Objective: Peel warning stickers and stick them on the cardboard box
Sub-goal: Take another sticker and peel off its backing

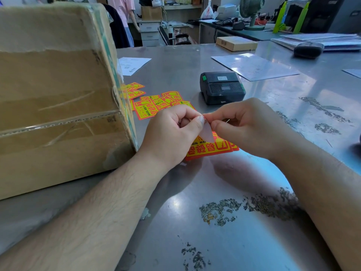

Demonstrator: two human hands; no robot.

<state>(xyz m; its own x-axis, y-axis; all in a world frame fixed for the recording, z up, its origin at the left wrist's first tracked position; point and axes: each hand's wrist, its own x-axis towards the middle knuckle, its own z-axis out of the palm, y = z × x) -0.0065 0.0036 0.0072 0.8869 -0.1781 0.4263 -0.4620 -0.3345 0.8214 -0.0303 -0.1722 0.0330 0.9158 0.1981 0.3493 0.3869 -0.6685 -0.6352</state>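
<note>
Centrally, a red-and-yellow warning sticker [209, 148] is being held low over the steel desk [195, 192], its pale upper corner curling between both hands. The left hand [172, 133] and the right hand [244, 126] are each pinching that corner, fingers [198, 124] clamped on it, thumb against forefinger. More loose stickers [150, 108] are lying scattered just beyond the hands, beside the taped cardboard box [58, 94] standing at the left. A black label printer [221, 88] is sitting further back, near sheets of paper [254, 66].

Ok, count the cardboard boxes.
3: the large taped box left on the table, a flat box at its far edge, a third box on a background cabinet. More may be hidden.
</note>
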